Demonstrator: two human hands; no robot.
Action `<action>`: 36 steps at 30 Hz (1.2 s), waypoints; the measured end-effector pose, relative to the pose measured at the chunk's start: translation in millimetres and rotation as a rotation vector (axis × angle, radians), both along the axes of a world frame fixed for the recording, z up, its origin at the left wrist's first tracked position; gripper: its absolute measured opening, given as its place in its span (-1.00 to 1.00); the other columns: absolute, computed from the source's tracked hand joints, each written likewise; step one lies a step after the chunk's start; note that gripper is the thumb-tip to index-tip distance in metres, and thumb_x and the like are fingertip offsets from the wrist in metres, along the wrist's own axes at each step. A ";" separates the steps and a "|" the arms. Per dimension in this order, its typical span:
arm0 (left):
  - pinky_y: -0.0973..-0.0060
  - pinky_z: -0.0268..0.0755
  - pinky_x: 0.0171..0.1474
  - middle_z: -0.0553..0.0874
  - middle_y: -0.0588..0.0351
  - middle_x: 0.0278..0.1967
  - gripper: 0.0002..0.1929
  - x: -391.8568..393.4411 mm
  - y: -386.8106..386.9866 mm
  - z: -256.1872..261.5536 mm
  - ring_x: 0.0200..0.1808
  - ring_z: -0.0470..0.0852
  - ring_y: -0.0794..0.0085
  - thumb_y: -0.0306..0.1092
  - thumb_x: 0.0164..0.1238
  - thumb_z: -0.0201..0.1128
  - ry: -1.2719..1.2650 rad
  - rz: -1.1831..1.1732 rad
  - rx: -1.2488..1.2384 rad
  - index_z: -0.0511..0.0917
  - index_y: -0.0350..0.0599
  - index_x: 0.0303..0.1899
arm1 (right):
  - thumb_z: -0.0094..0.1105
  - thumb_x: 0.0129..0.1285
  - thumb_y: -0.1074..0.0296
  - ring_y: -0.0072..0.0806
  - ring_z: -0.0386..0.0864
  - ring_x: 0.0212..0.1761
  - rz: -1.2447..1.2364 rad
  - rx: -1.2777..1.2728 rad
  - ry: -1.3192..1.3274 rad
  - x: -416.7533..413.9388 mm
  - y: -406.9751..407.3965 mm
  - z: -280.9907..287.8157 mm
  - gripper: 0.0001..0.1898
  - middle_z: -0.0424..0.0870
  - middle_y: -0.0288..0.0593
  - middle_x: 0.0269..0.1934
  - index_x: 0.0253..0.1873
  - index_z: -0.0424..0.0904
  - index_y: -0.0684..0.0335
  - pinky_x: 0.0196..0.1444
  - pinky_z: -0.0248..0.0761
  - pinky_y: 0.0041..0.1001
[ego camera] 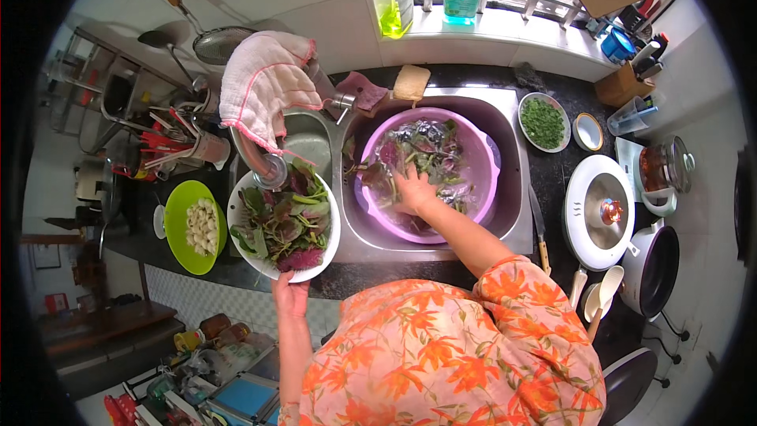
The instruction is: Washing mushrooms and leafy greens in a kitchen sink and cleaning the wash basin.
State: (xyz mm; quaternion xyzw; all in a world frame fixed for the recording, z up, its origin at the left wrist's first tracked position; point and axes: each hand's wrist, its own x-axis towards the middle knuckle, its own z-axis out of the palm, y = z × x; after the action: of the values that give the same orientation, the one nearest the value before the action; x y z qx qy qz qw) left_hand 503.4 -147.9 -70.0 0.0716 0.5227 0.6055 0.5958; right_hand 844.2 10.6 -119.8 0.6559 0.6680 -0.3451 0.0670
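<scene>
My left hand (291, 296) grips the near rim of a white colander (332, 242), which holds red-green leafy vegetables (295, 207) under the cloth-draped faucet (272, 170). My right hand (417, 189) is in a purple plastic basin (485, 177), fingers spread among wet leaves (437, 154) in water. The basin sits in the larger bowl of the steel sink (520, 231). A few leaves hang over the basin's left rim. Whether the right fingers pinch any leaf cannot be told.
A green bowl of garlic cloves (174, 231) stands left of the colander. Right of the sink lie a knife (538, 225), a plate of chopped greens (543, 123), a small bowl (588, 131) and a lidded white pan (599, 213). Sponges (411, 83) lie behind the sink.
</scene>
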 end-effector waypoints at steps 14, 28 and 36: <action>0.24 0.70 0.03 0.56 -0.01 0.15 -0.42 -1.8 5.1 12.9 0.08 0.66 0.18 -0.60 0.18 0.05 0.018 -0.026 -0.035 0.31 -0.15 0.31 | 0.21 0.18 0.43 0.06 0.60 -0.04 0.061 0.724 0.374 -79.5 22.9 -24.2 -0.77 0.50 0.05 0.12 -0.05 0.51 0.23 0.02 0.52 -0.09; 0.27 0.71 -0.05 0.55 0.05 0.13 -0.41 -29.0 6.4 8.7 0.04 0.67 0.20 -0.56 0.18 0.05 0.027 -0.144 -0.031 0.29 -0.08 0.32 | 0.44 0.02 -0.17 0.15 0.18 0.49 -0.079 0.062 -0.101 19.9 -28.3 -19.1 -0.04 0.13 0.19 0.48 0.50 0.18 -0.01 0.37 0.24 0.12; 0.20 0.73 -0.10 0.50 0.00 0.14 -0.32 -49.6 6.9 15.4 0.05 0.65 0.16 -0.60 0.15 0.02 0.034 -0.184 -0.017 0.19 -0.02 0.38 | 0.44 0.15 0.12 0.06 0.50 0.26 0.059 0.388 0.103 -25.0 5.3 118.9 -0.30 0.46 0.12 0.28 0.38 0.38 0.10 0.36 0.32 -0.11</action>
State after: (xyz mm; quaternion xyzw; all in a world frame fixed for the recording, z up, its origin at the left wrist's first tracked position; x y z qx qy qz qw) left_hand 453.9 -141.0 -54.6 0.1245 0.5292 0.5424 0.6405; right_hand 819.2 15.9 -0.9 0.6181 0.7434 -0.2409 -0.0849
